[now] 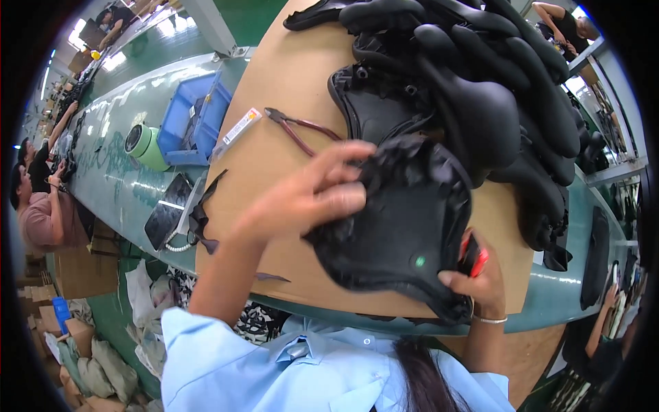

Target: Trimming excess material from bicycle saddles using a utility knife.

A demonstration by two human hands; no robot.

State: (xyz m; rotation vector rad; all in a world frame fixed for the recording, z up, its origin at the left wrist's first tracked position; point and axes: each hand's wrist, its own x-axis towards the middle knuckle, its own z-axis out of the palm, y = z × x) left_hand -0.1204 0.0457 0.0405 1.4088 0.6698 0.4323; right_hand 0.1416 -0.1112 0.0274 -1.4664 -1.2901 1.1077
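Observation:
A black saddle [395,226] is tipped underside up between my hands, a small green dot on its inner face and its cover edge crumpled along the far rim. My left hand [309,192], slightly blurred, has its thumb and fingers bent against the saddle's left edge. On the near right corner, my right hand [480,278] grips the saddle with its thumb on top. A red and black tool [472,255] is tucked in that same hand; its working end is hidden.
A large pile of black saddles [473,89] fills the far right of the cardboard sheet [264,158]. Pliers [295,130] with dark red handles lie left of it. A blue bin [195,117], green cup [147,145], phone [169,209] and black scraps [200,213] are farther left.

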